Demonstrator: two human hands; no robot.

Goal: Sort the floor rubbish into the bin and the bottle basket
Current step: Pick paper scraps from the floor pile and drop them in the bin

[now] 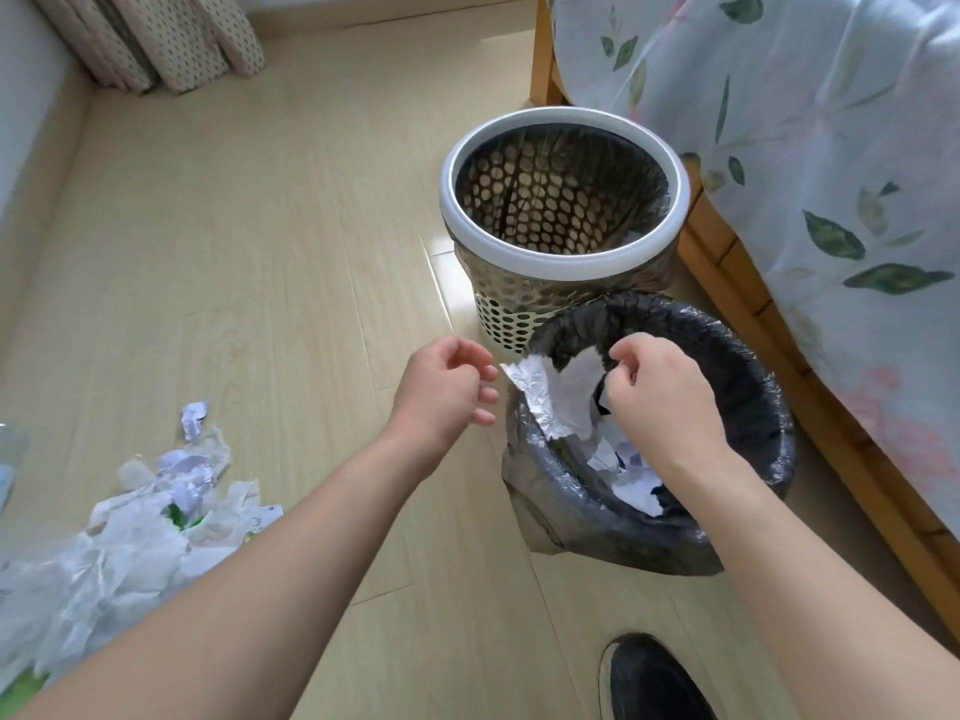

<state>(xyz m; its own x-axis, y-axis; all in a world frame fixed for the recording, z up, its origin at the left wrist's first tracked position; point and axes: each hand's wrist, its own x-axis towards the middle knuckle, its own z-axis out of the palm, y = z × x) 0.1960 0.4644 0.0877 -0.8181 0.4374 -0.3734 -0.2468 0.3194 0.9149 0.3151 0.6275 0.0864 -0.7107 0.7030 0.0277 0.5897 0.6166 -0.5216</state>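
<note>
I hold my right hand (657, 392) over the black-lined bin (748, 356), fingers curled; whether they pinch the crumpled white paper (550, 402) draped on its near rim, I cannot tell. My left hand (441, 392) hangs beside it, loosely curled, holding nothing. The perforated bottle basket (563, 262) stands just behind; remaining rubbish (150, 517) lies far left on the floor

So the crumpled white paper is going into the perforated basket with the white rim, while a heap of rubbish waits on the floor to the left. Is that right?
Not quite. The head view shows the crumpled white paper at the black-lined bin, under the right hand, not at the perforated basket behind it. The heap of rubbish does wait on the floor to the left.
</note>
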